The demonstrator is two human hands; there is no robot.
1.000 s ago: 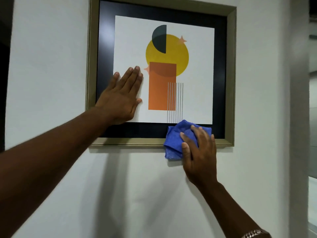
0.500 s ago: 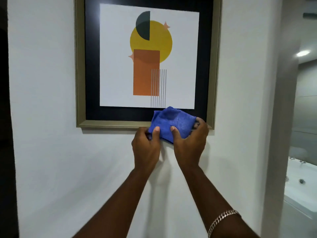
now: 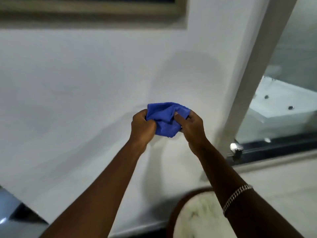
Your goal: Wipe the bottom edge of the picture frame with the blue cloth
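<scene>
two hands are seen in the head view, and the blue cloth is held between them in front of the white wall. the left hand is closed on the left side of the cloth, and its fingers are curled tight around it. the right hand is closed on the right side, and one of its fingers is pressed into the folds. the cloth is bunched up in a soft lump and is not touching the wall or the picture frame.

only the bottom edge of the frame can be seen, at the very top of the view. it is blurred. it lies well above the hands and mostly up and to the left of them, and its long side runs left to right. its right end is nearly straight above the cloth. the two hands are about the same way from it, so neither one is clearly nearer. the cloth would have to be lifted up to reach the edge, and then moved along it sideways.

a shiny bracelet is worn on the right wrist. a glass panel is seen at the right.

no words, labels or brand names can be read anywhere.
</scene>
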